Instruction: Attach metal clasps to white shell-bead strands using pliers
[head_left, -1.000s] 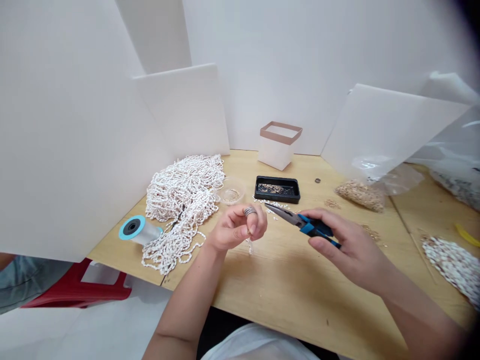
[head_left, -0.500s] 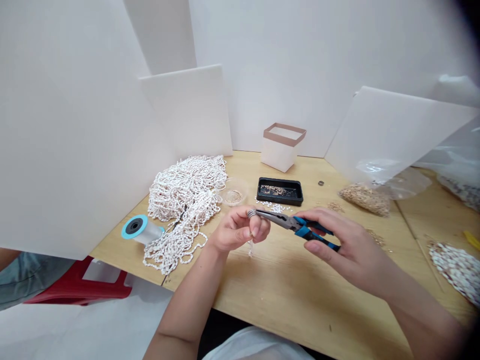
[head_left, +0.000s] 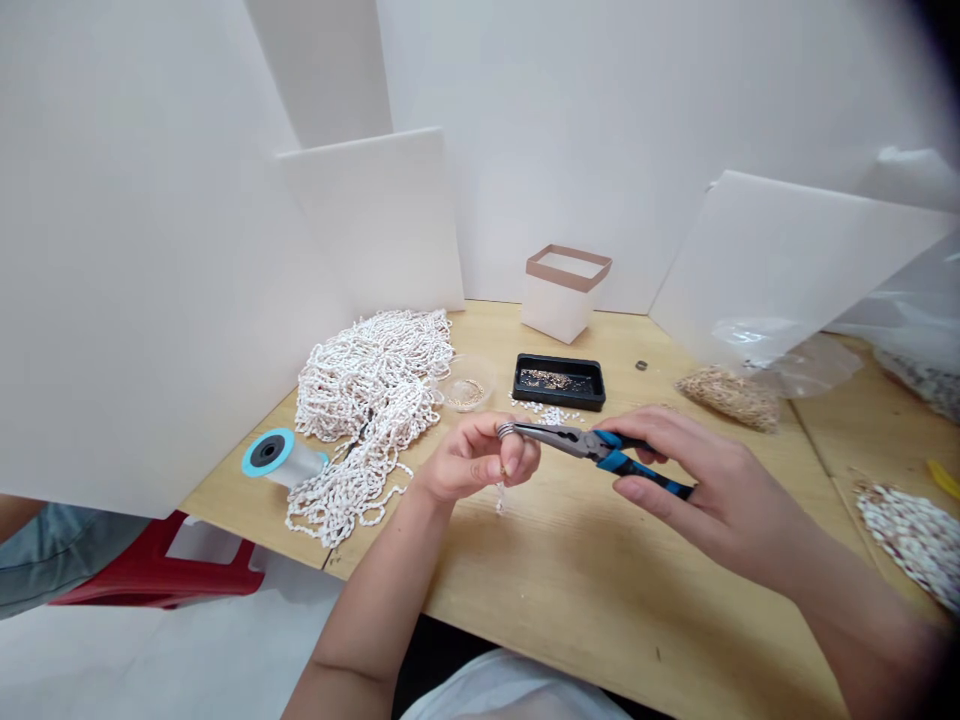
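Thumb and fingertips of my left hand [head_left: 466,462] pinch a short white beaded strand [head_left: 500,498] with a tiny gold-coloured piece at its top. The strand's end dangles below the fingers. A silver coiled ring [head_left: 506,431] sits on one finger of that hand. My right hand [head_left: 716,495] grips long-nose pliers [head_left: 611,456] by their blue and black handles. Their jaw tips meet the ring or lie right beside it; whether the tips hold anything is too small to tell.
A heap of white bead strands [head_left: 367,390] lies left, beside a spool [head_left: 300,464]. Behind my hands are a clear round dish [head_left: 480,375], a black tray [head_left: 559,402] with gold bits, loose white beads [head_left: 551,414] and a white box [head_left: 556,310]. Bags [head_left: 731,397] lie right.
The pliers moved left, from apart from my left hand to the ring on its finger. Between the last two frames the right hand shifted slightly on the handles. The left hand keeps its pinch.
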